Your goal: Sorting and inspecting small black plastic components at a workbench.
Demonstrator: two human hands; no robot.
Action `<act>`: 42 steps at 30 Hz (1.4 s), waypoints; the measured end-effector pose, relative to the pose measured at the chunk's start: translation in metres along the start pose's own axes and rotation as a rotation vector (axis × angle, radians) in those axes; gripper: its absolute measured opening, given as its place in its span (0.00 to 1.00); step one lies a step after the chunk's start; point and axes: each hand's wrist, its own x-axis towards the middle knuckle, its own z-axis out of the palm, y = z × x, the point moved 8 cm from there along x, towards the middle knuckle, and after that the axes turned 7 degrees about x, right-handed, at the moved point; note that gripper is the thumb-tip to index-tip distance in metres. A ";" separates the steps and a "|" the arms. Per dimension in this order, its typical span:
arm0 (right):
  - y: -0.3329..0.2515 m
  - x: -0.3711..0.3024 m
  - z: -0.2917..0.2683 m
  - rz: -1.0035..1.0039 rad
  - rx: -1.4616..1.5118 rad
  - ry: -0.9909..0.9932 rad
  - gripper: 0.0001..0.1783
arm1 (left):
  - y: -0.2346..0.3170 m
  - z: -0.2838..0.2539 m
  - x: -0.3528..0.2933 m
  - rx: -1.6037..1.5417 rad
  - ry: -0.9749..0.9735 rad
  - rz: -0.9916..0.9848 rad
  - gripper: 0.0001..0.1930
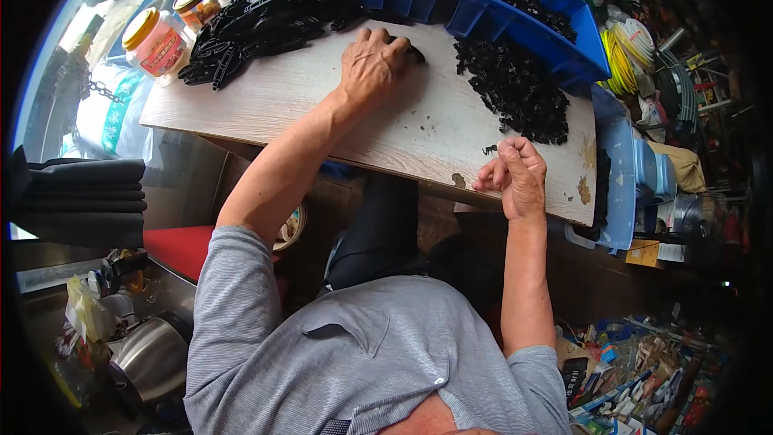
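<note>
Grey shirt (pixel 354 362) lowest | right hand (pixel 519 177) loosely curled, contents unclear, beside black clip pile (pixel 515 93) | left hand (pixel 372 64) flat, pinning a black piece (pixel 414 52) on wooden board (pixel 322 105)

Left hand (pixel 372 64) pressing small black part (pixel 414 52) on wooden board (pixel 322 105), right hand (pixel 519 177) curled near black parts pile (pixel 515 93)

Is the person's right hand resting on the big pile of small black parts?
No, the right hand is curled near the table's front edge, apart from the pile of small black parts, which lies farther back.
</note>
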 end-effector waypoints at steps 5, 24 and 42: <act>0.002 0.001 -0.001 -0.014 0.015 0.038 0.10 | 0.037 -0.018 -0.023 -0.097 -0.044 -0.025 0.12; -0.002 -0.001 -0.005 -0.204 0.191 0.025 0.07 | 0.112 -0.013 -0.085 -1.222 -0.346 -0.370 0.14; 0.002 -0.014 0.008 -0.060 0.202 0.025 0.06 | 0.134 0.006 -0.088 -1.649 -0.457 -0.766 0.07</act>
